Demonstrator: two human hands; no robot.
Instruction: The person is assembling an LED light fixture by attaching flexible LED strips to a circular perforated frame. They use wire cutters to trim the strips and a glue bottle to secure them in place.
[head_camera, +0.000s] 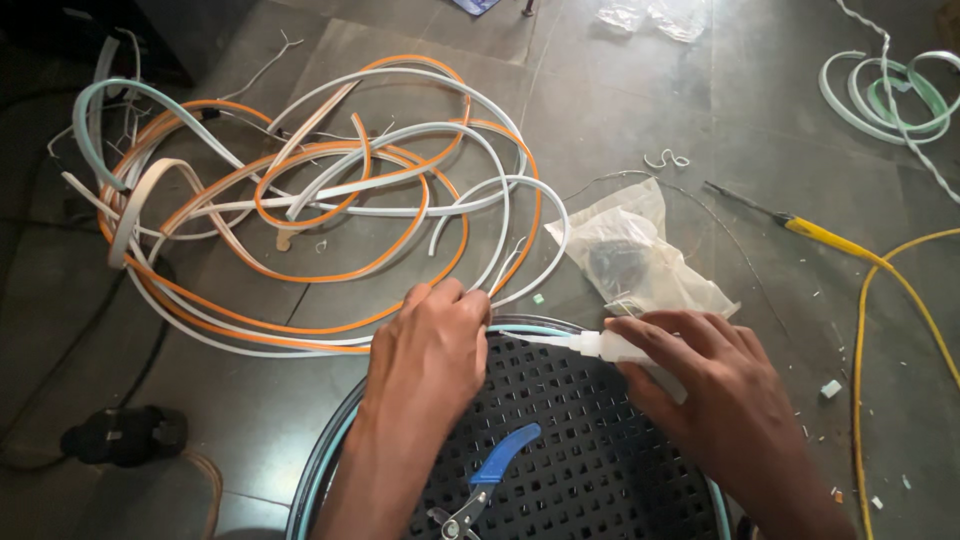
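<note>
Gripping a white glue tube (625, 350), the right hand (715, 385) aims its nozzle left along the round black perforated stool's (590, 440) far rim. Left hand (430, 350) fingers close on the pale strip (520, 327) there. Blue-handled pliers (490, 480) lie nearer.

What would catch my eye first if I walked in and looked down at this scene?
Probably the big tangle of orange-and-white strip sprawled over the dark floor at upper left. Next, the two hands at the rim of a round black perforated stool: the left hand pinches a strip end, while the right hand points a small white tube at it. Blue-handled pliers lie on the stool.
</note>
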